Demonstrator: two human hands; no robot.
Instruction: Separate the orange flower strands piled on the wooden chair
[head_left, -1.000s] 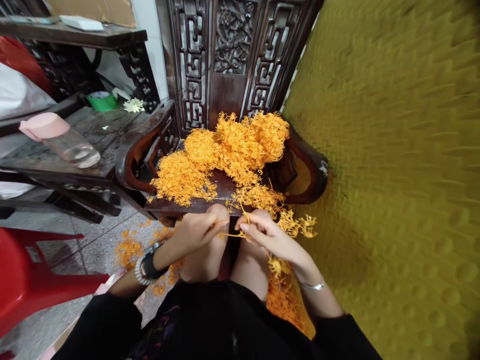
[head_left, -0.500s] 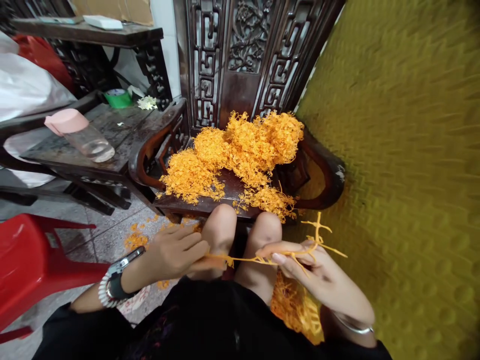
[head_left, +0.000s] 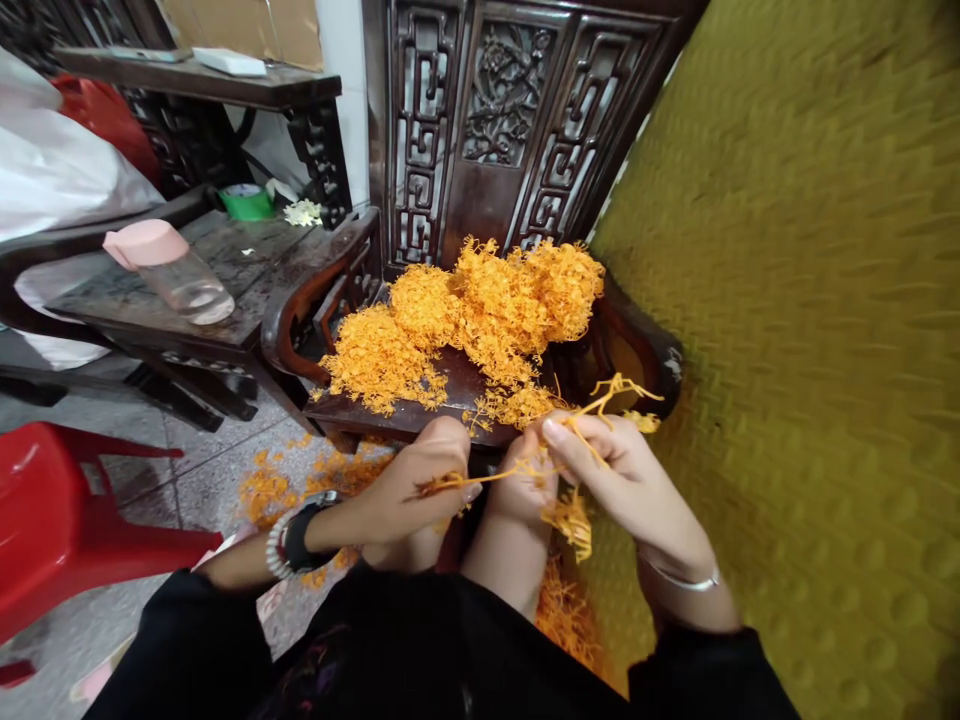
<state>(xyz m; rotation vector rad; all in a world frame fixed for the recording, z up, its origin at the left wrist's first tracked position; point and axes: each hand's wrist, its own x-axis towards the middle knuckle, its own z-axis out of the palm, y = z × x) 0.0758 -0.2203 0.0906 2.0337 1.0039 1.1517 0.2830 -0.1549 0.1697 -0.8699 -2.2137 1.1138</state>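
Note:
A thin orange sprig [head_left: 517, 472] of plastic flower pieces stretches between my two hands above my knees. My left hand [head_left: 409, 490] is closed, pinching one end of the sprig. My right hand [head_left: 611, 470] is closed round its branched other end, and a small orange tuft [head_left: 571, 517] hangs below it. Just beyond my knees stands a dark carved wooden chair [head_left: 420, 418], its seat heaped with a pile of orange flower pieces [head_left: 465, 315]. A watch and a bead bracelet sit on my left wrist, a thin bangle on my right.
Orange bits litter the tiled floor [head_left: 285, 480] and lie beside my right leg. A red plastic stool [head_left: 52, 520] stands at left. A dark side table [head_left: 187, 320] holds a pink-capped clear bottle [head_left: 169, 270] and green tape [head_left: 246, 203]. A yellow-green textured surface [head_left: 810, 350] fills the right.
Both hands rose back toward the chair's front edge and came closer together, shortening the stretch of sprig between them. The view shifted slightly.

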